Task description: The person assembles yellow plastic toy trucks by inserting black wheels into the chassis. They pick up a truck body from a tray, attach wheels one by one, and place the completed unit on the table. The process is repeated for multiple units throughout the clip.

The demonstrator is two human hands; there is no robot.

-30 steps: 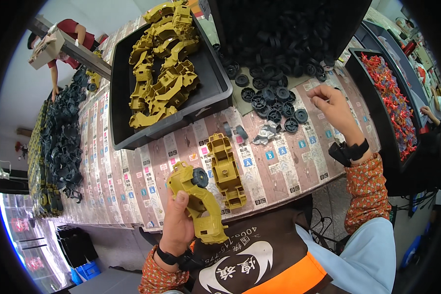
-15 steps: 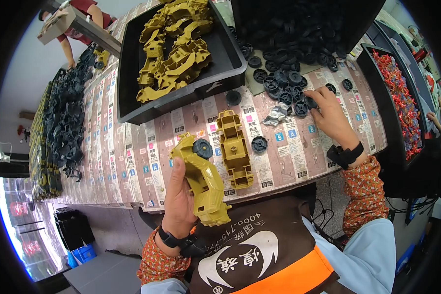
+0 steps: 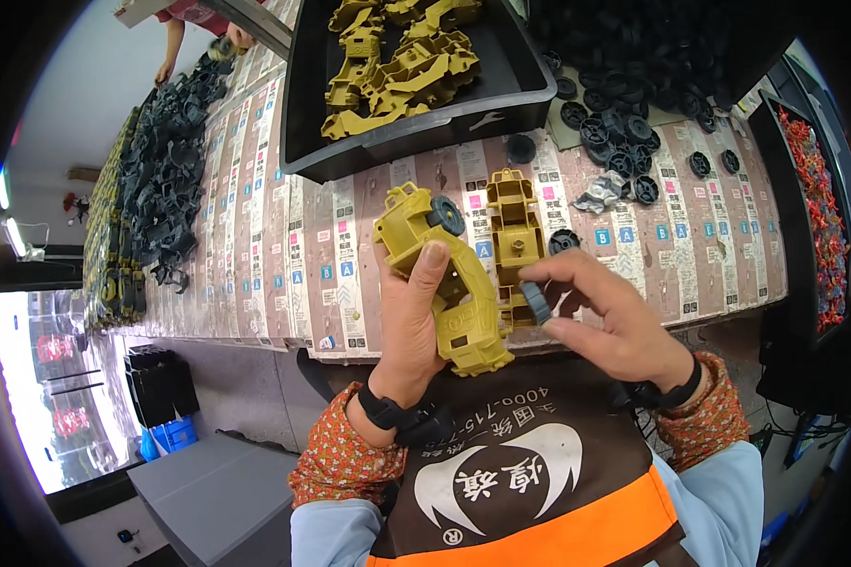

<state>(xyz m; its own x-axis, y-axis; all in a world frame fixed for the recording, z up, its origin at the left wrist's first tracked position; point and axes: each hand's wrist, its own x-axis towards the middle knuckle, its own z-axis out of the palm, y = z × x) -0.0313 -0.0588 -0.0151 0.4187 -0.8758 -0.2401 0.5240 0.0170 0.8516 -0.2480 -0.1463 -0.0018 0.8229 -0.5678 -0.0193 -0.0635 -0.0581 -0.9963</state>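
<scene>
Across the middle of the view, counter (image 3: 255, 302): clad in a striped, label-patterned covering, its near edge just in front of the person's apron (image 3: 529, 463).
Black bin (image 3: 388, 156): near the far edge of the view, its near side facing the person, with yellow bodies (image 3: 425, 76) heaped inside.
Dark parts (image 3: 165, 170): a long heap on the left of the counter; a co-worker's hand (image 3: 239, 36) shows beyond its far end.
Side bin (image 3: 775, 180): at the right, filled with small red parts (image 3: 818, 217).
Wheel pile (image 3: 624, 128): black wheels heaped right of the black bin.
Held body (image 3: 468, 317): yellow, raised over the counter's near edge, tilted, with a dark fitted wheel (image 3: 446, 216) near its upper end.
Right hand (image 3: 615, 321): thumb and fingers pinched narrowly on a held wheel (image 3: 536, 302).
Left hand (image 3: 411, 312): closed around the held body, thumb across its side.
Chassis (image 3: 515, 227): yellow, open side up on the counter, just right of the held body; its lower end is partly hidden.
Wad (image 3: 602, 191): crumpled and pale, beside the wheel pile.
Loose wheel (image 3: 564, 242): flat on the counter, right of the chassis.
Held wheel: edge-on to the view, in front of the chassis's lower end, near the held body.
</scene>
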